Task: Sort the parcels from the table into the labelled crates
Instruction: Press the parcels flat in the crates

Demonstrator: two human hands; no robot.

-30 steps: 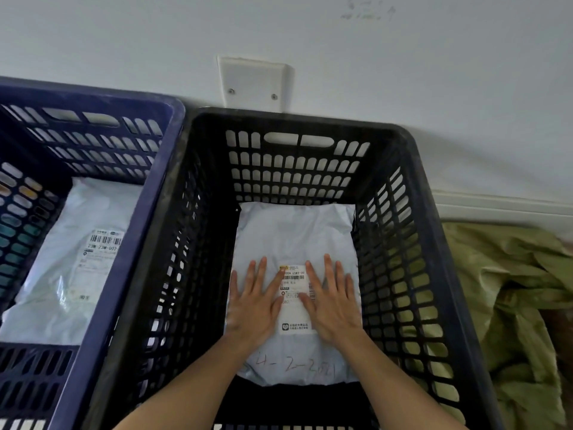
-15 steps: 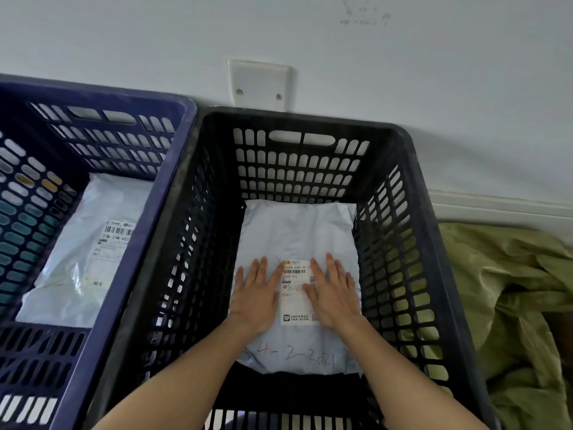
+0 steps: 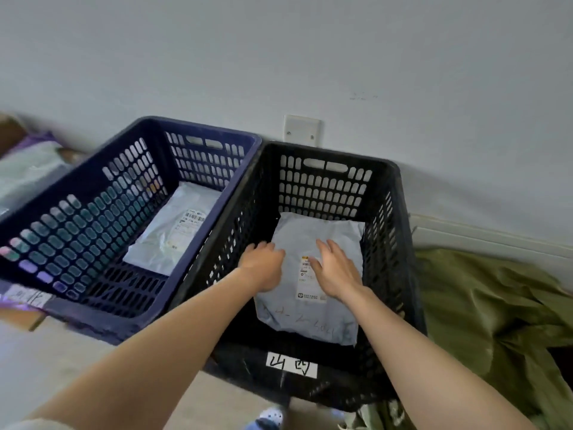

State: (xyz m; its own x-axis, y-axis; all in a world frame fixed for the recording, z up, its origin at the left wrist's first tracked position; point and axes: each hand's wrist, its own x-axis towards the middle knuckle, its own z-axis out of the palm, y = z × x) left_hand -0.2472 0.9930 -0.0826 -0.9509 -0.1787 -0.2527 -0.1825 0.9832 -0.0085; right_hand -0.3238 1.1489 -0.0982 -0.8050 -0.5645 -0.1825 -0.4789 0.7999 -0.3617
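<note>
Grey poly mailer (image 3: 313, 234) in black crate (image 3: 387, 231), frame centre; left hand (image 3: 263, 268), right hand (image 3: 336, 274) over it, loose-fingered, empty. Likely light, limp, slick: pinch an edge.

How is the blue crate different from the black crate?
The blue crate is dark blue and stands left; the black crate is black and stands right. The left hand and right hand reach into the black crate, not the blue crate. Both have holed walls, and each holds one grey parcel: the left parcel and the right parcel.
</note>
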